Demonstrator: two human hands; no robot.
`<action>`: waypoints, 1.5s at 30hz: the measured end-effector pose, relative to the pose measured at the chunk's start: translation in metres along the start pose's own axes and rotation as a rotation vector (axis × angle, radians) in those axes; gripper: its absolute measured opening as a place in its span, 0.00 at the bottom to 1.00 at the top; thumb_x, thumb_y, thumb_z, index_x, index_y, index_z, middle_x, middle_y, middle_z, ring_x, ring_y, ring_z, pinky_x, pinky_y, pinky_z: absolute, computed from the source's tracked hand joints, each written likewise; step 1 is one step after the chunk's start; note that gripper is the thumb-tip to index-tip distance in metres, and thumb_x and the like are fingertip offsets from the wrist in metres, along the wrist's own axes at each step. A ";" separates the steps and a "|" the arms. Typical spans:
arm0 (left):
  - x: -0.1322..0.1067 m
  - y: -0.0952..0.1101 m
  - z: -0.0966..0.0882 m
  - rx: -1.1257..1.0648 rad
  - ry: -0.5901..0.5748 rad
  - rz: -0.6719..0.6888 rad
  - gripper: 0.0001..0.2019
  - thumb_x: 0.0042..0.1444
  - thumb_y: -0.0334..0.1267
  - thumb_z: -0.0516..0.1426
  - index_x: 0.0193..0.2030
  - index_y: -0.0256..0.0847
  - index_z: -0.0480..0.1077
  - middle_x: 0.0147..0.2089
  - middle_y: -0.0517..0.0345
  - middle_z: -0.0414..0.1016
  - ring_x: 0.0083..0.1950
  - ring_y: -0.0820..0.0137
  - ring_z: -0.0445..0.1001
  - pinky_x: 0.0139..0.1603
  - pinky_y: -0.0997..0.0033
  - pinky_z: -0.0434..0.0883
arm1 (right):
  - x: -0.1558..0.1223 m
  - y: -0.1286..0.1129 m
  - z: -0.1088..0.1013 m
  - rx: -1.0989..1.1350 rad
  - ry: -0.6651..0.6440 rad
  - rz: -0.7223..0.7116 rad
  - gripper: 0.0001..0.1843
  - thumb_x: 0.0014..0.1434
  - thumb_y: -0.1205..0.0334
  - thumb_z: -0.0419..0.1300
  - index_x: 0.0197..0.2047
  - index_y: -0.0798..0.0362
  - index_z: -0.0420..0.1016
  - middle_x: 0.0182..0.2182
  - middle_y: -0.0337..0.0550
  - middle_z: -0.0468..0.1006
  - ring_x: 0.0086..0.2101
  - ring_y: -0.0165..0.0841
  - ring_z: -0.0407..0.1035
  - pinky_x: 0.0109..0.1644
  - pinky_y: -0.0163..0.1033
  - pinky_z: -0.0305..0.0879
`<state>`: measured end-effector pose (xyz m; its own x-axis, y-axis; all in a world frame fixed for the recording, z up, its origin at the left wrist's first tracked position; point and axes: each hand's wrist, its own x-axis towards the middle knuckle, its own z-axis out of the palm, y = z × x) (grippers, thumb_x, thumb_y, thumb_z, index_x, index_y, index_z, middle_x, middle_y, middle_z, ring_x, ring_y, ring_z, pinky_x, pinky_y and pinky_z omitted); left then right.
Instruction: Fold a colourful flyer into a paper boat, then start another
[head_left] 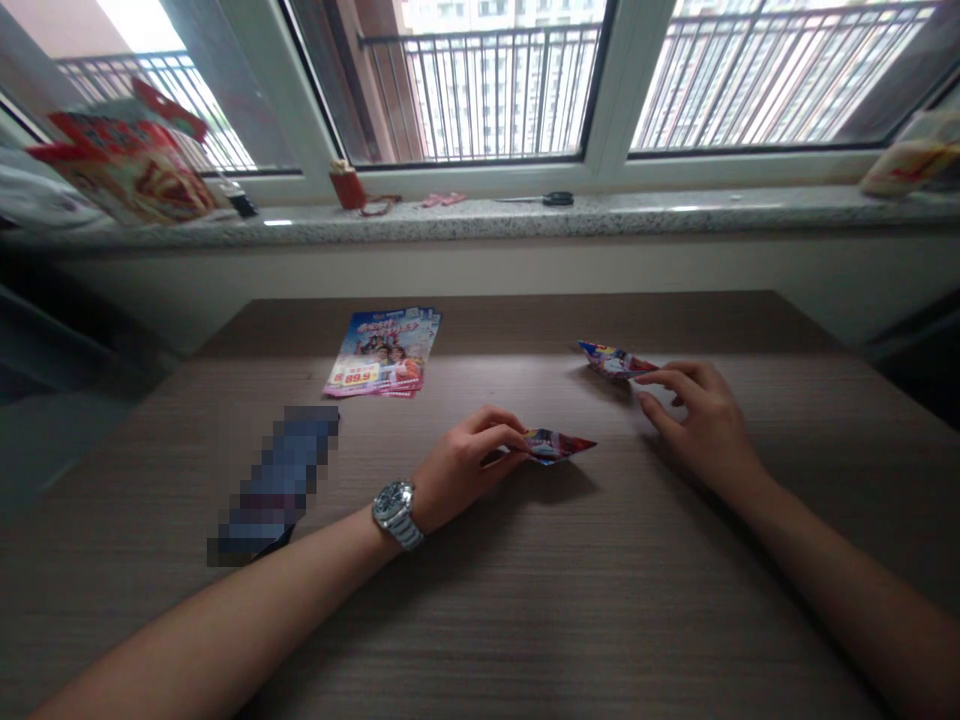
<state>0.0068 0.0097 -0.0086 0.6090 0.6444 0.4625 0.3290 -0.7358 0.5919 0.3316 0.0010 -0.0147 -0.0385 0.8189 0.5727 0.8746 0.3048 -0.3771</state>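
Note:
My left hand [480, 450], with a metal watch [394, 508] on its wrist, pinches the left end of a folded paper piece [556, 445]. This piece is colourfully printed and pointed, its sharp tip facing right just above the table. Farther back and to the right lies a second folded paper piece [611, 360], also printed in blue and red. At its right end is my right hand [697, 405], thumb and index finger apart; the index fingertip touches or nearly touches the paper. Nothing shows gripped between those fingers.
A stack of printed flyers [386, 352] lies on the wooden table [480, 620], back left. Nearer me is a pixelated dark flat object [277, 485]. Scissors [551, 199], a red container [347, 187] and a red food bag [142, 165] sit on the windowsill [450, 225].

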 end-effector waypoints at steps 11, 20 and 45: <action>-0.002 -0.005 0.001 -0.050 -0.028 -0.009 0.06 0.63 0.33 0.60 0.46 0.41 0.75 0.52 0.51 0.72 0.49 0.69 0.76 0.51 0.66 0.77 | 0.005 0.014 0.003 0.048 -0.061 0.094 0.18 0.65 0.59 0.58 0.57 0.49 0.74 0.52 0.50 0.78 0.46 0.46 0.75 0.48 0.53 0.74; -0.002 -0.003 0.001 -0.046 -0.031 -0.040 0.04 0.64 0.32 0.60 0.44 0.40 0.75 0.51 0.52 0.72 0.48 0.70 0.77 0.51 0.68 0.76 | 0.003 0.013 0.003 0.064 -0.048 0.146 0.13 0.65 0.55 0.59 0.50 0.49 0.77 0.45 0.48 0.83 0.38 0.43 0.79 0.44 0.49 0.75; 0.003 0.006 -0.008 -0.057 0.249 0.014 0.04 0.63 0.29 0.61 0.44 0.39 0.75 0.50 0.53 0.74 0.51 0.71 0.75 0.55 0.67 0.73 | -0.012 -0.035 -0.002 0.332 -0.328 -0.181 0.08 0.68 0.63 0.57 0.47 0.48 0.76 0.43 0.44 0.83 0.42 0.36 0.78 0.46 0.40 0.76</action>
<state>0.0046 0.0091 0.0013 0.4146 0.6710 0.6147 0.2763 -0.7364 0.6175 0.3023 -0.0203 -0.0068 -0.3719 0.8321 0.4115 0.6410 0.5508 -0.5346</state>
